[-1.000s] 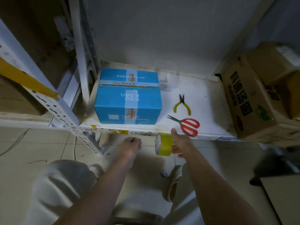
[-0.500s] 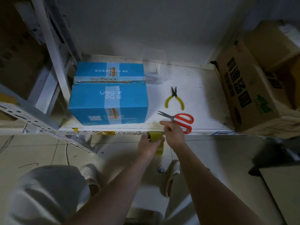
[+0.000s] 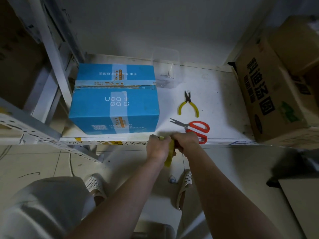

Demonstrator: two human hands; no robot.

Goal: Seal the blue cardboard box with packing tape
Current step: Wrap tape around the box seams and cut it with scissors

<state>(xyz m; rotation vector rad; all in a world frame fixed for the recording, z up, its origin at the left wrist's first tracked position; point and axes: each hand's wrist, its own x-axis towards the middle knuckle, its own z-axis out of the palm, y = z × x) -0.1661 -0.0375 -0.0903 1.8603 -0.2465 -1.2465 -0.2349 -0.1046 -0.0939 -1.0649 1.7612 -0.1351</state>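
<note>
The blue cardboard box (image 3: 114, 99) sat on the white shelf (image 3: 215, 104), flaps closed, the centre seam running across its top with old tape along it; it lay beyond and to the left of the fingers of both hands. The yellow roll of packing tape (image 3: 170, 153) was held between the two hands just off the shelf's front edge. The left hand (image 3: 158, 147) had its fingers curled round the roll. The right hand (image 3: 186, 141) was also curled against the roll; its fingertips were hidden, so exactly what they pinched could not be told. Red-handled scissors (image 3: 196, 129) lay just beyond the right-hand fingers, yellow-handled pliers (image 3: 188, 105) further back. A brown carton (image 3: 272, 94) stood well to the right.
</note>
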